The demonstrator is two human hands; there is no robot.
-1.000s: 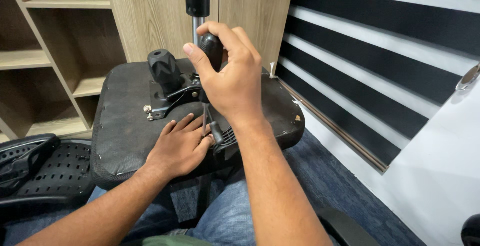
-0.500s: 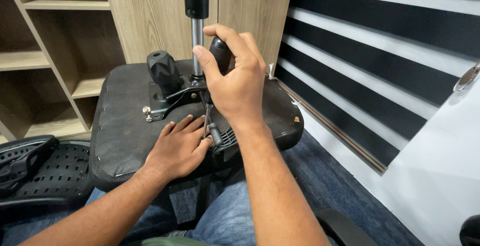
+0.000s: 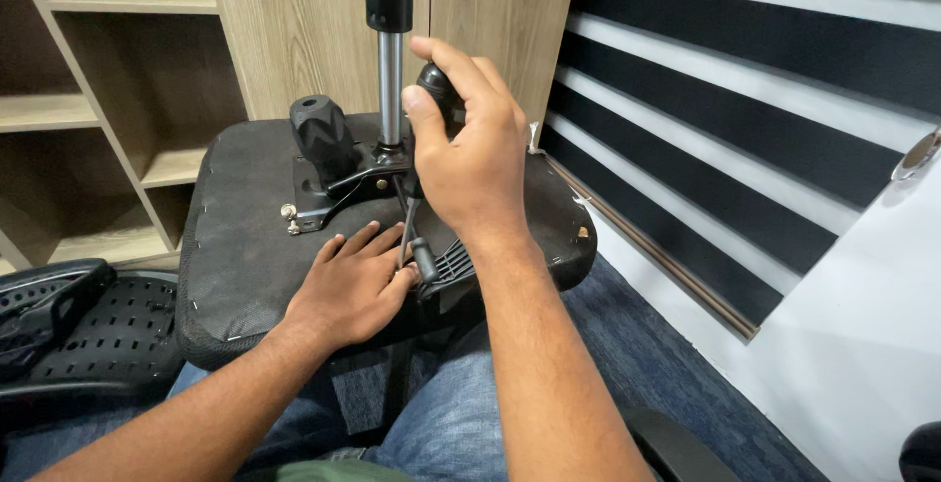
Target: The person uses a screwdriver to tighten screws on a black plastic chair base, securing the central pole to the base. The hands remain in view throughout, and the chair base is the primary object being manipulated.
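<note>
Right hand shifted slightly, clamped on screwdriver | left hand flat, fingers apart, on seat underside

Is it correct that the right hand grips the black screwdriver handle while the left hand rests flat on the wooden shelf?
Not quite. In the head view the right hand does grip the black screwdriver handle, but the left hand rests flat on the upturned underside of the chair seat, not on the wooden shelf.

Your lap carries the upturned black chair seat, its metal mechanism plate on top, while blue carpet below bears a perforated black backrest.
</note>
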